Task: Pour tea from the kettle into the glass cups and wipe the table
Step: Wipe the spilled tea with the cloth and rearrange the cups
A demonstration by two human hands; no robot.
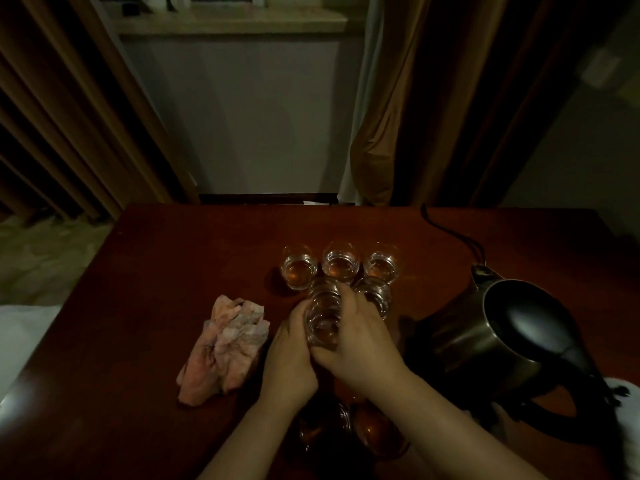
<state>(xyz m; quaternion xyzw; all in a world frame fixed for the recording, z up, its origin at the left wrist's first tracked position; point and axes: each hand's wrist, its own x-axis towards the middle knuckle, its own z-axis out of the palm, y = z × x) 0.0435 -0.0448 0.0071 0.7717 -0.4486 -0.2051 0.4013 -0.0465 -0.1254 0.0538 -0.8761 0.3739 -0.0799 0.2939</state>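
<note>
Now both hands grip a stack of glass cups at mid-table: left hand wraps its left side, right hand curls over the top and right. Three cups with tea stand in a row behind. Kettle sits right, crumpled pink cloth left. Near cups under the arms look filled, too dark to confirm.

We see a glossy dark wood table, clear glass cups, a brushed metal kettle and a crumpled pink cloth.
</note>
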